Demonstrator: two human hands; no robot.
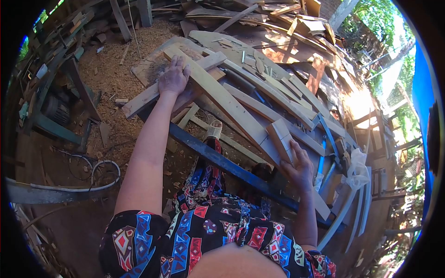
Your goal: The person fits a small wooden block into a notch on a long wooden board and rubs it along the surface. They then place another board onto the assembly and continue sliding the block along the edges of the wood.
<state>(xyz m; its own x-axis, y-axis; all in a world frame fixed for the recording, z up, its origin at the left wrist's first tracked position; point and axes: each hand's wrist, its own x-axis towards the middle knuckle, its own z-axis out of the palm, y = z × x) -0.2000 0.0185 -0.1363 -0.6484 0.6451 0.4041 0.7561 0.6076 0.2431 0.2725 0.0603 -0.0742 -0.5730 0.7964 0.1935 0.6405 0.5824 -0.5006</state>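
A long wooden board (222,99) lies slantwise over other timber, with pencil-like lines across its nearer part. My left hand (174,78) rests on its far end, fingers stretched over the wood and thumb apart. Lower right, my right hand (300,167) grips a short wooden block (279,138) that stands against the board at the marked lines. The thumb is on the near side of the block and the fingers are along its right edge; some fingertips are hidden. Beneath the board's far end, a crosswise wooden piece (141,99) sticks out to the left.
A blue metal bar (218,158) runs along the bench's near side. A blue clamp-like frame (323,143) and clear plastic (357,169) are at the right. More wooden strips (273,103) lie on the bench. Sawdust (109,69) covers the ground; scrap timber (232,18) is piled behind.
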